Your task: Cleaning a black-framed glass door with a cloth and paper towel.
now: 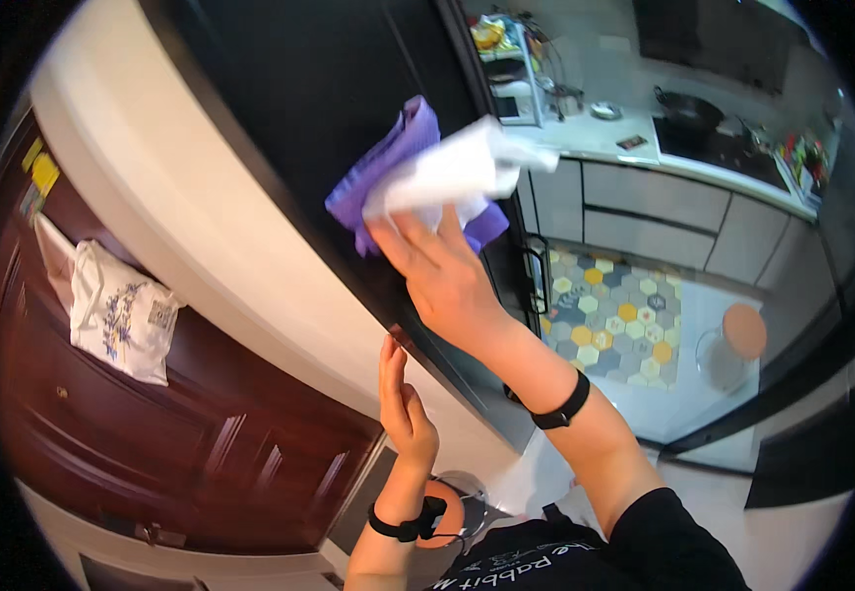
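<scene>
My right hand (438, 273) is raised and holds a purple cloth (390, 166) together with a white cloth or tissue (449, 173), which is blurred, against or just before a tall black door panel (309, 81). Lower and to the left, my left hand (406, 414) is upright with its fingers together and extended, near the edge where the pale wall meets the black frame. Nothing shows in it. Whether its fingertips touch that edge cannot be told. Black bands are on both wrists.
A dark red door (198, 443) with a white printed bag (124, 318) hanging on it is at left. At right are a kitchen counter (567, 140) with a wok (689, 111), a hexagon-patterned mat (619, 318), and a round-topped stool (745, 332). Another stool (446, 510) stands below my left hand.
</scene>
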{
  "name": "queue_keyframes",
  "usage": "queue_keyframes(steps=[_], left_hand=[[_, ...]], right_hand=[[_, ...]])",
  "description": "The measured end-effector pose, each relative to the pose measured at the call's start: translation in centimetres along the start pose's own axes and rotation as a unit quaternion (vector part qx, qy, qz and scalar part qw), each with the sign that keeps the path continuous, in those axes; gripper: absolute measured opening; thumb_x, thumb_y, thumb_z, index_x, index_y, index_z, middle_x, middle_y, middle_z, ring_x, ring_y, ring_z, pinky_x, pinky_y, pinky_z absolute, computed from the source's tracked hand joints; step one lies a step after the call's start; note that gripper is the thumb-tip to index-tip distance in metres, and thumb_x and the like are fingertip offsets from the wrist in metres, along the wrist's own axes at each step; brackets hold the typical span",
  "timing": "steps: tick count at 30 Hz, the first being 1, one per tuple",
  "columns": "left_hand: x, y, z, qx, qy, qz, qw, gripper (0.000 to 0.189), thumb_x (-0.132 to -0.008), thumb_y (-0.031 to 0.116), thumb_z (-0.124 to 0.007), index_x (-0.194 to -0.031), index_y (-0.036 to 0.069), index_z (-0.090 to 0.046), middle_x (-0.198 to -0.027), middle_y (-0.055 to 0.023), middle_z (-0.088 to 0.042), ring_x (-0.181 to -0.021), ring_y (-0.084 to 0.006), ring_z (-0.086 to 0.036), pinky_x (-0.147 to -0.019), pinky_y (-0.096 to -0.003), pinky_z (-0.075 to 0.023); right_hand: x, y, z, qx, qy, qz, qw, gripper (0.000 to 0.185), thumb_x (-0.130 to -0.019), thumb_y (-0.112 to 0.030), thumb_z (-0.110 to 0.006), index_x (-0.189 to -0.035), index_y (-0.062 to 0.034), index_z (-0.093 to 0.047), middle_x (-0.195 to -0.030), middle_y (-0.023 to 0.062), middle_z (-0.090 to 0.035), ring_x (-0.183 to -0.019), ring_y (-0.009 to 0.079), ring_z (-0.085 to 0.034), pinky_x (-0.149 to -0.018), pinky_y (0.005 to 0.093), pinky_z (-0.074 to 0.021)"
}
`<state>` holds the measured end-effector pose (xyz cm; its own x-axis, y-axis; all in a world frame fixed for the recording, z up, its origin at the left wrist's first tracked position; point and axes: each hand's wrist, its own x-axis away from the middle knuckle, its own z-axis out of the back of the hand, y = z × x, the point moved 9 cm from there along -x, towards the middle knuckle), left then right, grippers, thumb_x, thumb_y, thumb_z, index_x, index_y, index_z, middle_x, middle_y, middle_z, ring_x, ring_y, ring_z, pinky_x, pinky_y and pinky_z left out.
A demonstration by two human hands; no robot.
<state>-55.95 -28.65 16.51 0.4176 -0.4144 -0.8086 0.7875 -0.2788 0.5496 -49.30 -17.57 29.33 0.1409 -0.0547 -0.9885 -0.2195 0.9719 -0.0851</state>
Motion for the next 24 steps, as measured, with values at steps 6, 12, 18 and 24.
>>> queue_keyframes(steps=[6, 12, 18, 24], left_hand=[[-1.3, -1.1, 0.7, 0.111, 0.127, 0.094, 0.981, 0.040, -0.096, 0.017, -0.035, -0.132, -0.001, -0.036, -0.136, -0.0153, -0.037, -0.127, -0.0262, -0.036, -0.105, -0.0417, -0.0283], [-0.5, -1.7, -0.4, 0.164, 0.209, 0.117, 0.957, 0.041, -0.096, 0.026, -0.037, -0.128, 0.000, -0.038, -0.129, -0.0127, -0.044, -0.120, -0.0217, -0.041, -0.102, -0.0354, -0.0287], [-0.6, -1.2, -1.2, 0.178, 0.222, 0.147, 0.947, 0.045, -0.094, 0.026, -0.039, -0.130, 0.000, -0.036, -0.128, -0.0114, -0.042, -0.120, -0.0196, -0.040, -0.103, -0.0329, -0.0282], [0.2, -0.7, -1.1, 0.017, 0.263, 0.179, 0.948, 0.039, -0.086, 0.011, -0.048, -0.123, 0.000, -0.041, -0.124, -0.0117, -0.042, -0.110, -0.0206, -0.047, -0.095, -0.0308, -0.0361]], right_hand=[[8.8, -1.1, -3.3, -0.029, -0.036, -0.004, 0.999, 0.035, -0.074, -0.005, -0.061, -0.108, -0.0047, -0.060, -0.112, 0.0150, -0.056, -0.102, 0.0384, -0.053, -0.097, 0.0572, -0.0325], [14.7, -0.7, -3.1, -0.158, -0.198, 0.003, 0.967, 0.032, -0.069, -0.004, -0.064, -0.100, -0.0093, -0.063, -0.103, 0.0101, -0.060, -0.101, 0.0297, -0.054, -0.092, 0.0436, -0.0378], [9.4, -0.5, -1.5, -0.193, -0.146, 0.089, 0.966, 0.030, -0.066, -0.001, -0.063, -0.096, -0.0009, -0.060, -0.116, 0.0131, -0.054, -0.105, 0.0365, -0.051, -0.091, 0.0513, -0.0363], [12.9, 0.3, -3.1, -0.273, -0.213, 0.038, 0.937, 0.040, -0.065, -0.003, -0.065, -0.104, -0.0020, -0.060, -0.119, 0.0142, -0.052, -0.112, 0.0409, -0.046, -0.097, 0.0553, -0.0315]])
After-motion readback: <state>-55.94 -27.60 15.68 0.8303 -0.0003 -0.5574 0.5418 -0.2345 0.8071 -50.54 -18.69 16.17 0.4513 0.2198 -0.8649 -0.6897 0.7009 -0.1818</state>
